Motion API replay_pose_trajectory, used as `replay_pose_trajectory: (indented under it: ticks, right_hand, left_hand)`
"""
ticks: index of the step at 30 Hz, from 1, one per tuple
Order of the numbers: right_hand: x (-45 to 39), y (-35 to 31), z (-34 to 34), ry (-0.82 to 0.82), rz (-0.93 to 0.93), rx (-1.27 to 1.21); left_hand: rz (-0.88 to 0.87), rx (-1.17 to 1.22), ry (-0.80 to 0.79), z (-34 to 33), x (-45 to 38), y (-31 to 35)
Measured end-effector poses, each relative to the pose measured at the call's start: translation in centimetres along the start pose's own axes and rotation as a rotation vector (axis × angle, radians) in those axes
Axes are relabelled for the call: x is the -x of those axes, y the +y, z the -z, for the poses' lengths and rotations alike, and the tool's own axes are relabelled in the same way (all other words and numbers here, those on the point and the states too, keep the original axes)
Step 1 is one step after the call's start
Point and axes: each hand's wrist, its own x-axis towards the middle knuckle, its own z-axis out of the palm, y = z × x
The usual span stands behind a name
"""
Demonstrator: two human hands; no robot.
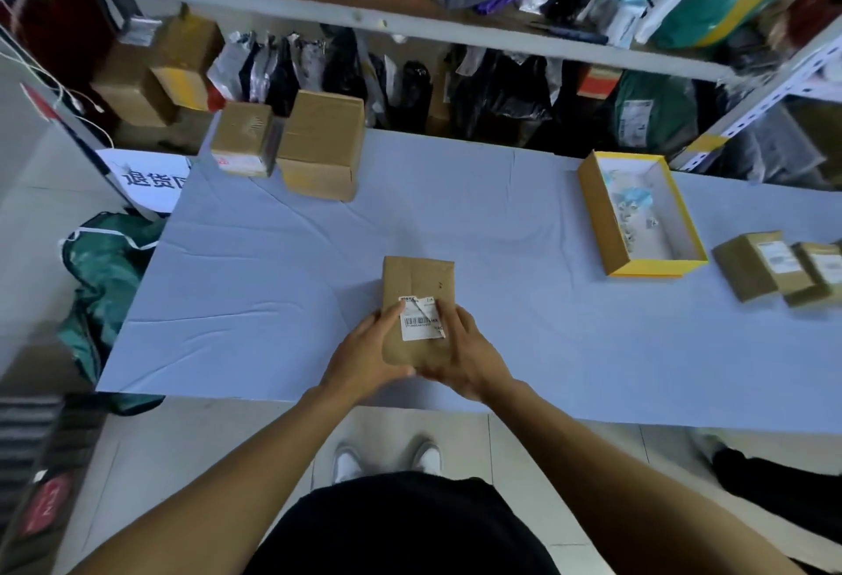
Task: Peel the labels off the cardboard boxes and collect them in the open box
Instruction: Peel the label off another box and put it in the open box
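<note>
A brown cardboard box [417, 283] lies near the front edge of the table, in the middle. A white barcode label [420, 321] is stuck on its near half, torn along a slanting line. My left hand [364, 358] grips the box's left side, with the thumb on the label's left edge. My right hand [467, 353] grips the box's right side beside the label. The open box [613, 228], yellow-edged with a white inside, stands at the right and holds several peeled label scraps.
The table [273, 278] has a pale blue cloth. Two brown boxes [296, 146] stand at the back left. Two labelled boxes [774, 267] lie at the right edge. Shelves with parcels and bags rise behind the table. A green bag [105, 269] lies on the floor at left.
</note>
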Motion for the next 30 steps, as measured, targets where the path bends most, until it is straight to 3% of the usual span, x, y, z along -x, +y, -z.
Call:
replay_pose_trajectory:
  ticks: [5, 11, 21, 30]
  right_hand:
    - [-1.4, -1.3, 1.3, 0.141, -0.023, 0.025]
    - [-2.4, -1.2, -0.1, 0.327, -0.019, -0.132]
    - [-3.1, -1.7, -0.5, 0.371, -0.07, -0.164]
    - [-3.6, -1.4, -0.3, 0.316, -0.143, -0.222]
  left_hand:
    - [0.004, 0.022, -0.008, 0.4, 0.1, 0.0]
    - [0.017, 0.03, 0.015, 0.0, 0.1, -0.3]
    - [0.051, 0.05, 0.036, -0.3, -0.1, 0.1]
    - [0.066, 0.042, 0.046, -0.5, 0.2, 0.3]
